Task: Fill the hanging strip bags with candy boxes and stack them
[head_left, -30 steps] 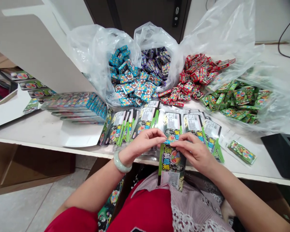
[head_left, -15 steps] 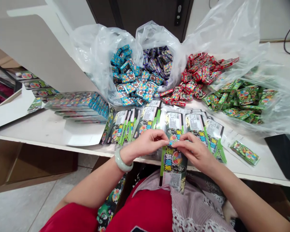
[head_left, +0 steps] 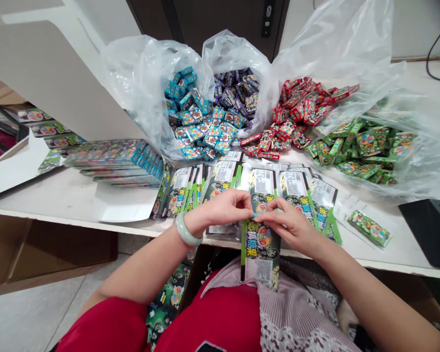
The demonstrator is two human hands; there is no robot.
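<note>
My left hand and my right hand pinch the top of a printed green-and-black candy packet strip from either side. The strip hangs down past the table edge, and my fingers hide its top end. Just beyond my hands, a row of similar strips lies overlapping on the white table. Loose packets fill open plastic bags behind them: blue, purple, red and green. A jade bangle circles my left wrist.
A stack of blue-edged strips lies at the table's left. A single green packet rests at right, beside a black box. Below the table edge stands a cardboard box. Another printed strip lies by my lap.
The camera view has shifted slightly. Both hands have moved only a little and keep their pinch on the top of the strip.
</note>
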